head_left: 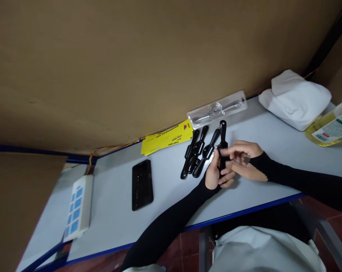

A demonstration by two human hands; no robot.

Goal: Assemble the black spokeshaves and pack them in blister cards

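Observation:
My left hand is closed around a black spokeshave, which stands nearly upright in view with its upper handle sticking out above the fingers. From the right, my right hand meets the same tool with curled fingers, its fingertips at the tool's middle; any small part between them is hidden. Just left of my hands, more black spokeshaves lie side by side: one beside my left thumb, another next to it, and a third at the outside.
Yellow printed cards lie along the cardboard wall, beside a clear plastic blister pack. On the left are a black phone and a white power strip. A white cloth bundle and a bottle of yellow liquid stand right.

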